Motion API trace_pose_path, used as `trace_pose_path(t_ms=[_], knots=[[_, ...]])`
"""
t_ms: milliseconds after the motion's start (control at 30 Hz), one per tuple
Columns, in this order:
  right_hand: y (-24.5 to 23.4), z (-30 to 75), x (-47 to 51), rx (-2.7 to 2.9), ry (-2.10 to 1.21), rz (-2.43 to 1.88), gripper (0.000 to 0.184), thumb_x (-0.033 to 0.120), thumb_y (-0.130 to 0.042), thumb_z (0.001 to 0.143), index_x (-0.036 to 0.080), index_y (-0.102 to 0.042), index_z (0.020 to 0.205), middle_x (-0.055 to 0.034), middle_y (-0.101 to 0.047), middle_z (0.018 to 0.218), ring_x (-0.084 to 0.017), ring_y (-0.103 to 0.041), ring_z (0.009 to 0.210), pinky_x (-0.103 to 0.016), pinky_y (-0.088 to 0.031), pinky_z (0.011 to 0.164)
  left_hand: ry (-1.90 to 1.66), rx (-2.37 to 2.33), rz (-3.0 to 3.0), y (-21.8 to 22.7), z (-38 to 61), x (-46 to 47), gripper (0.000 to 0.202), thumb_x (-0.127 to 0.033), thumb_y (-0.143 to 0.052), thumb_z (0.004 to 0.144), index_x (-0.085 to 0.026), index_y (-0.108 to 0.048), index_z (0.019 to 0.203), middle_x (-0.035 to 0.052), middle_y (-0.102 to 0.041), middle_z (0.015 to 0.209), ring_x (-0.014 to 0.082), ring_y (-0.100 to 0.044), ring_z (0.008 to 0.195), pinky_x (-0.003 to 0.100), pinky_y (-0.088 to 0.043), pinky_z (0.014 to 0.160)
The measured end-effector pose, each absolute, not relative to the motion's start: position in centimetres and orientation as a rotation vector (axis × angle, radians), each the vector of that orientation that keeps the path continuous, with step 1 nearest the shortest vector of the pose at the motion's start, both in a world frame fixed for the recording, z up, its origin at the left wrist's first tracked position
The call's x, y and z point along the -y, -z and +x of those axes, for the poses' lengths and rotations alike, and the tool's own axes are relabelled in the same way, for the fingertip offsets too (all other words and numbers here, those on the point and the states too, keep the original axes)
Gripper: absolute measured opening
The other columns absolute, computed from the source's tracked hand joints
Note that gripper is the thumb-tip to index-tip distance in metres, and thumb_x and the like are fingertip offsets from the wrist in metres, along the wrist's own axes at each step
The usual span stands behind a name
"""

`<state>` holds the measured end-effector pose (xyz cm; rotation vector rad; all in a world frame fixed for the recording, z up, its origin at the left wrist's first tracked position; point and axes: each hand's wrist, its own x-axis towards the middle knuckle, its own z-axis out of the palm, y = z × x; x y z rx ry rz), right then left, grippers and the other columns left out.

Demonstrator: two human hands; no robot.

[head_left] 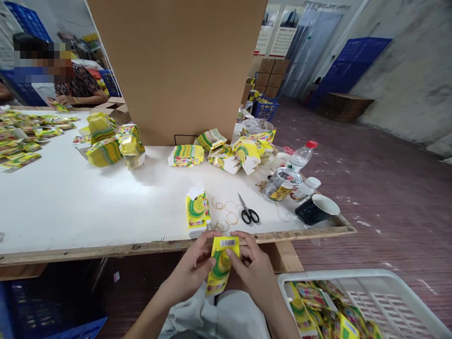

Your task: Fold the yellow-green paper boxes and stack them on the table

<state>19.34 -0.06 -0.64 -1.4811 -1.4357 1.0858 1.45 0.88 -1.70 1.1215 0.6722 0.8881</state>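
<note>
Just over the table's front edge, a yellow and green printed carton with a barcode at its top is held upright between both hands. My left hand grips its left side, thumb on the front. On its right side, my right hand presses a thumb against the printed face. Whether the carton is flat or opened out, I cannot tell. A small stack of like cartons lies on the table just beyond my hands. Several rubber bands and black-handled scissors rest to its right.
Several carton bundles line the back of the white table, before a tall cardboard sheet. A dark mug, clear jar and bottle stand right. A white basket holds packs. Another person sits far left.
</note>
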Motion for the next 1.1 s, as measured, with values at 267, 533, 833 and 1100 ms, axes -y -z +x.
trace_pose_path(t_ms=[267,533,833,1100], knots=[[1.0,19.1,0.1,1.499,-0.808,-1.458,0.034,0.046,-0.055,0.092,0.018,-0.069,0.105,-0.0047,-0.071,0.076,-0.018,-0.064,0.066,-0.024,-0.049,0.059,-0.895,-0.620,0.958,1.4,2.1,-0.7,0.046,-0.029,-0.072,0.083,-0.023,-0.049,0.123,0.0081,-0.074,0.100,0.0201,-0.071,0.083,0.031,-0.053,0.078],[-0.9,30.4,3.8,1.641,-0.385,-1.932,0.037,0.061,-0.063,0.075,0.027,-0.077,0.084,-0.0098,-0.077,0.091,-0.035,-0.068,0.084,-0.049,-0.052,0.079,-1.034,-1.153,1.728,2.5,0.7,-2.8,0.045,-0.033,-0.053,0.094,-0.024,-0.048,0.137,0.0136,-0.054,0.144,0.0299,-0.042,0.140,0.053,-0.027,0.118],[2.7,23.6,-1.6,1.241,-1.001,-1.597,0.034,0.050,-0.075,0.068,0.021,-0.077,0.086,-0.0092,-0.077,0.084,-0.028,-0.069,0.075,-0.039,-0.053,0.073,-0.820,-1.349,2.057,6.2,0.9,-5.0,0.059,-0.026,-0.051,0.093,-0.022,-0.030,0.148,0.0141,-0.047,0.150,0.0257,-0.037,0.143,0.060,-0.009,0.120],[5.4,17.2,-6.2,0.981,-1.116,-1.317,0.047,0.053,-0.077,0.068,0.018,-0.063,0.096,-0.0062,-0.074,0.077,-0.022,-0.066,0.069,-0.034,-0.053,0.068,-1.145,-1.210,1.656,4.9,0.3,-4.1,0.054,-0.031,-0.058,0.091,-0.025,-0.045,0.143,0.0105,-0.048,0.150,0.0268,-0.037,0.143,0.053,-0.009,0.122]])
